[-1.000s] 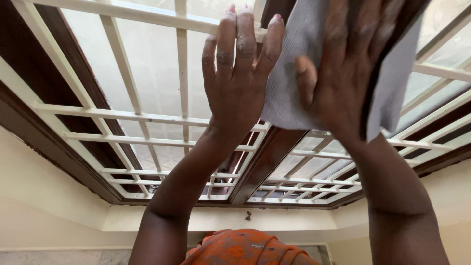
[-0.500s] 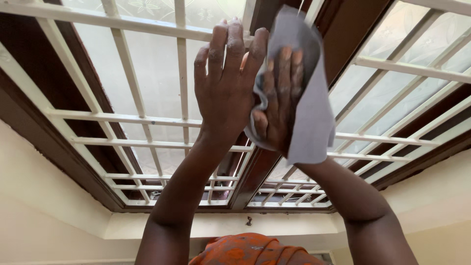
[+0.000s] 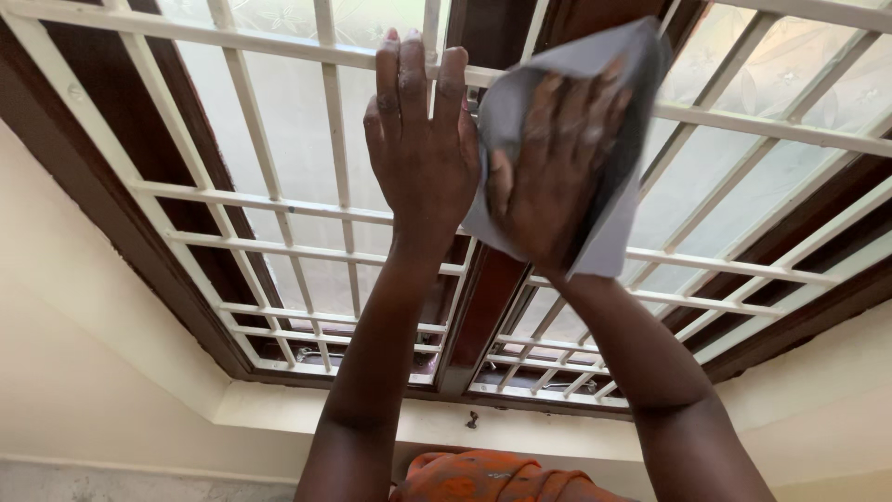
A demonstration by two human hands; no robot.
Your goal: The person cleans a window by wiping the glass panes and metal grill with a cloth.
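— Start with your right hand [image 3: 548, 177]. What is it doing?

— It lies flat and spread against a grey cloth [image 3: 595, 139], palm pressing the cloth onto the white window grille [image 3: 743, 125]. You aren't pinching the cloth; the fingers are splayed so that the pressure spreads over a broad patch and the fabric stays pinned to the bars. The loose edges hang free below your palm, just right of the brown centre post [image 3: 483, 307].

— And your left hand [image 3: 418, 139]?

— Touching the right one, on the left side of that same post. The fingers are straight and close together, and their tips reach over a horizontal bar of the grille near the top of the view. Nothing is in it. From the way the arm runs straight up to it, I judge it a brace that steadies you while the other hand bears on the cloth.

— What lies further out from the post?

— On both sides of it, frosted glass [image 3: 279, 121] behind the bars, set in a dark brown window frame [image 3: 121, 204]. Below the post runs a cream sill and wall [image 3: 84, 372]. Beneath your forearms, at the bottom edge, there is a bit of orange patterned fabric [image 3: 474, 476]; what it belongs to I cannot tell.
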